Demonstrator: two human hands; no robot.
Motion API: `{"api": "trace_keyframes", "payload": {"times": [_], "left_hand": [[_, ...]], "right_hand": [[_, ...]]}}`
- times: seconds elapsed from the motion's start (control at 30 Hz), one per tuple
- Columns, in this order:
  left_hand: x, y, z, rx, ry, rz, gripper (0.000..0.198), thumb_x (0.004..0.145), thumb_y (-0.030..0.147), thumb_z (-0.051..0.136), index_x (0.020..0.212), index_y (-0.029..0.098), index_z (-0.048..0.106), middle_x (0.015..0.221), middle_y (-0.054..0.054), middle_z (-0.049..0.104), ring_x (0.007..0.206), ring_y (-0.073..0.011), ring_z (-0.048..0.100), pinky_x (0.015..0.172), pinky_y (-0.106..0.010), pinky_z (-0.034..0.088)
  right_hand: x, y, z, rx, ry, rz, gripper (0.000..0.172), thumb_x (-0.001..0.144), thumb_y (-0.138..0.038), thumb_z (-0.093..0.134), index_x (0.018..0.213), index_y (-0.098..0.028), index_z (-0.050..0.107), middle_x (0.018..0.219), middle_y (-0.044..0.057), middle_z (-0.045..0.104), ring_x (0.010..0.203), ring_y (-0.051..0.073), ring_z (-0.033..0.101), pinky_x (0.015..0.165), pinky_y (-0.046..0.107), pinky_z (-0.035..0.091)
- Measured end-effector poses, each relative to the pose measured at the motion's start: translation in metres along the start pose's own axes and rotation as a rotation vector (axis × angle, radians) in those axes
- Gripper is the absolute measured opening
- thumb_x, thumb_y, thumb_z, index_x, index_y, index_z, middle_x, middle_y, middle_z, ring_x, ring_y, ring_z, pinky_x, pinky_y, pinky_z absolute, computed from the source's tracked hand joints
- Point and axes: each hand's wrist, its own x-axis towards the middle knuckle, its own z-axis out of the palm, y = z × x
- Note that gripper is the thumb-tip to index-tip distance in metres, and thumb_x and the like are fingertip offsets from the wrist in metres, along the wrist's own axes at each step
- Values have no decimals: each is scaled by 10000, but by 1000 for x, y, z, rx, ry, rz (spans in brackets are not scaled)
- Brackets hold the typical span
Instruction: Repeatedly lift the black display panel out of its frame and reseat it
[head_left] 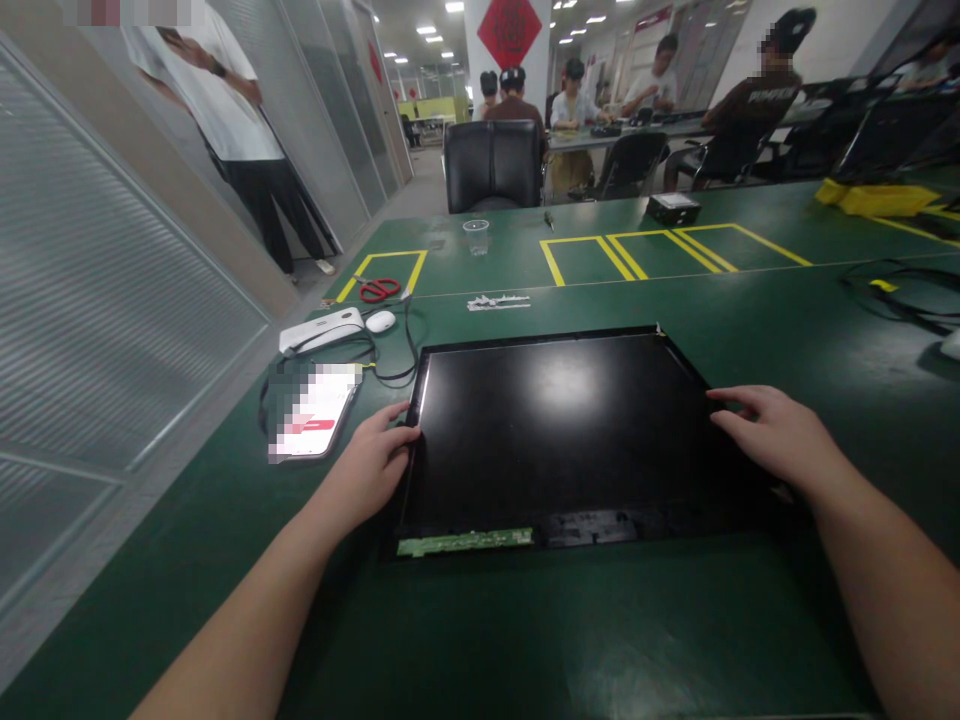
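A black LCD screen panel (555,440) lies face up in front of me, its glossy surface reflecting a ceiling light. Along its near edge runs a narrow green circuit board (465,542), left of a strip of black film or tape. My left hand (375,455) grips the panel's left edge between thumb and fingers. On the opposite side, my right hand (772,430) pinches the right edge near its middle. The fingertips beneath the frame are partly hidden.
Left of the panel are a lit phone (315,410), a white power strip or adapter (322,330), a white mouse (380,321), cables and red-handled scissors (380,290). Beyond stand a plastic cup (476,237) and a black box (673,208). More cables (900,300) lie right. People are in the background.
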Motion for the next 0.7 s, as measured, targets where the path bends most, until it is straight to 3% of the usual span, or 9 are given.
{"api": "trace_keyframes", "payload": {"times": [0.37,0.6,0.7], "left_hand": [[-2,5,0,72,16,-9,407,957,258,498,1163,108,815,1548,-271,634,1460,-429,600,1195,-636,502],[-2,9,2,86,28,-13,362,958,256,503,1142,141,793,1526,-248,661,1442,-403,624,1197,-600,515],[-2,10,2,80,34,-5,368,959,257,493,1141,138,790,1525,-251,660,1431,-407,634,1191,-601,522]], "right_hand": [[2,2,0,-56,-48,13,503,785,-355,607,1202,-184,830,1287,151,732,941,272,725,927,422,597],[7,12,7,-39,-100,-33,502,798,-333,647,1242,-178,822,1362,174,727,1234,344,704,1111,459,541],[8,14,7,-26,-105,-36,499,795,-281,638,1248,-183,824,1358,168,732,1200,323,718,1080,434,555]]}}
